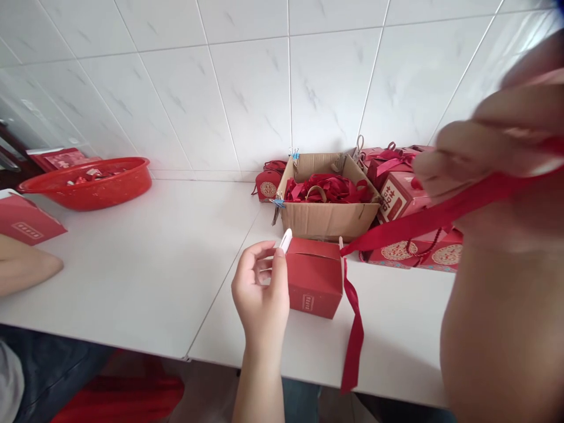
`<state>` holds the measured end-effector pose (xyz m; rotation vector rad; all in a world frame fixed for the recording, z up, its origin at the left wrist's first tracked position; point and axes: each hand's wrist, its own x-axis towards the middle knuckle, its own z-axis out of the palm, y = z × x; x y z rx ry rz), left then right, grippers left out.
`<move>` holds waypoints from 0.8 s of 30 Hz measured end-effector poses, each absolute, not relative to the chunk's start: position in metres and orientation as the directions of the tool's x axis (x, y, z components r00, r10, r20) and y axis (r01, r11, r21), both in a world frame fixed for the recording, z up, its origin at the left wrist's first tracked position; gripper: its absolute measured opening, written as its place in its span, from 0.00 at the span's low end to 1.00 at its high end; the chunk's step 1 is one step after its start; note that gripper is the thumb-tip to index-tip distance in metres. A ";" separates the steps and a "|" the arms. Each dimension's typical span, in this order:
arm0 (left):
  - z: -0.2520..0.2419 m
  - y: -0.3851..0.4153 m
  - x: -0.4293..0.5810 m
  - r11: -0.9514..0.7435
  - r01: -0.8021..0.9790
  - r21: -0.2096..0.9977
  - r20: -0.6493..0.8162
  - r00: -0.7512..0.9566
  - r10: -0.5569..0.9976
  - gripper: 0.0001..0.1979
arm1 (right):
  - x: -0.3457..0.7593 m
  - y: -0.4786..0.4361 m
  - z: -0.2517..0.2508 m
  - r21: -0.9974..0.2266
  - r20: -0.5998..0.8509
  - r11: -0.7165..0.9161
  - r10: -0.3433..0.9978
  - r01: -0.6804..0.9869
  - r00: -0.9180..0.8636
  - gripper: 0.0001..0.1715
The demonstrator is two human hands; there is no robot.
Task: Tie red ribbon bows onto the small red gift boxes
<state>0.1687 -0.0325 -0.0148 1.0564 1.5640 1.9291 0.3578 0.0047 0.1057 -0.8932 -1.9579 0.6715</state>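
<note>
Box (315,276) — smooth matt card; ribbon (354,338) — cloth; basin (103,192), glossy plastic.

One box (315,276) in left grip (261,285), one carton (330,221), one basin (97,189), two blue clips (279,202)

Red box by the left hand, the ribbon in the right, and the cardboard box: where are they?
Red box (315,275), head view: on the middle of its body.
Ribbon (353,343), head view: on its loose tail.
Cardboard box (328,220), head view: on its front wall.
</note>
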 end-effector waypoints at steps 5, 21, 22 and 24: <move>-0.009 -0.036 0.169 -0.227 0.086 0.970 0.228 -0.637 0.736 0.11 | 0.333 0.015 0.097 -0.933 0.294 0.355 0.845 0.059 -0.446 0.06; -0.008 -0.038 0.169 -0.210 0.103 0.972 0.224 -0.674 0.704 0.13 | 0.305 0.037 0.067 -0.684 -0.239 0.348 0.724 0.641 -0.648 0.10; -0.008 -0.038 0.169 -0.211 0.106 0.972 0.226 -0.673 0.705 0.13 | 0.304 0.037 0.067 -0.688 -0.241 0.347 0.719 0.637 -0.652 0.10; -0.008 -0.038 0.169 -0.215 0.108 0.971 0.231 -0.668 0.707 0.13 | 0.303 0.037 0.068 -0.702 -0.249 0.343 0.703 0.625 -0.666 0.10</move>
